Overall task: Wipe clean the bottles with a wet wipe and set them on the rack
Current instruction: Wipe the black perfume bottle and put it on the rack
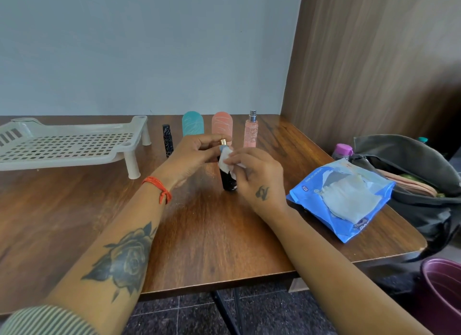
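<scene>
On the table [212,235], the rack [67,145] stands left, bottles [250,132] behind centre, wipes pack [341,197] right.

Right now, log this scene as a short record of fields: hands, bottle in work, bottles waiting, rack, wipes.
left hand: steadies the dark bottle near its gold cap
right hand: presses a white wipe to the bottle's upper part
dark bottle: upright on the table
waiting: black tube, teal bottle, coral bottle, pink spray bottle, standing in a row behind the hands
rack: white, on the left, no bottles on it
wipe pack: blue, open, at the right
</scene>
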A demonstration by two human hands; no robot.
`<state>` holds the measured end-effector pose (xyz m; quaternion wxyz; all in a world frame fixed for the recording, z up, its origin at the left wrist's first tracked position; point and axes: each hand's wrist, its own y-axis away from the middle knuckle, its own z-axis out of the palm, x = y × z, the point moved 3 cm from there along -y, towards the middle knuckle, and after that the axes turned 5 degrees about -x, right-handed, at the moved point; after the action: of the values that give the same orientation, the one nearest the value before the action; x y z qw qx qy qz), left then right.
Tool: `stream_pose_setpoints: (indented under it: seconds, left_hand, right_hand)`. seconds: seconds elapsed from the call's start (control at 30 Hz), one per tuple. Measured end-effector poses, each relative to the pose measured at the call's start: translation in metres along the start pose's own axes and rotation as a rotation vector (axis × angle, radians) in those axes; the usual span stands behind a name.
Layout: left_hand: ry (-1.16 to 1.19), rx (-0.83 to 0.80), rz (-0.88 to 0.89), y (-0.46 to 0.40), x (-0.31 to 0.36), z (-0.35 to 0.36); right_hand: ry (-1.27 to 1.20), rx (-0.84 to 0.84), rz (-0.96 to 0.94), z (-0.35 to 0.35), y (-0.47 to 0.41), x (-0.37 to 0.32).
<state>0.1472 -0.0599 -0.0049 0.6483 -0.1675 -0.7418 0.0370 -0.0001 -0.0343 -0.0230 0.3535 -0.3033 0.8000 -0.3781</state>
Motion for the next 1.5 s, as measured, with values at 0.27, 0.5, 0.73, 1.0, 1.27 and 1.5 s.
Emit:
stream_pose_setpoints:
  seconds: [0.27,0.5,0.73,1.0,1.27,1.5]
  left_hand:
    - [-0.048,0.023,-0.005,-0.001,0.000,0.002]
    - [-0.076,0.006,-0.008,-0.002,0.000,0.001]
    - [-0.100,0.019,-0.005,-0.001,0.000,0.001]
    - [-0.084,0.017,-0.015,-0.002,0.001,0.002]
    - [-0.097,0.020,-0.010,-0.001,0.001,0.003]
    - [-0.117,0.029,-0.013,-0.001,0.000,0.002]
  right_hand:
    - [-0.028,0.097,0.126,-0.006,-0.004,0.006]
    - [-0.019,-0.052,0.105,0.000,0.001,0.006]
    - [-0.019,-0.016,0.059,-0.006,0.001,0.001]
    - [0.003,-0.096,0.188,-0.006,0.001,0.010]
    - [-0.048,-0.349,0.102,0.000,0.004,0.007]
    - [0.046,-0.101,0.102,-0.008,0.001,0.003]
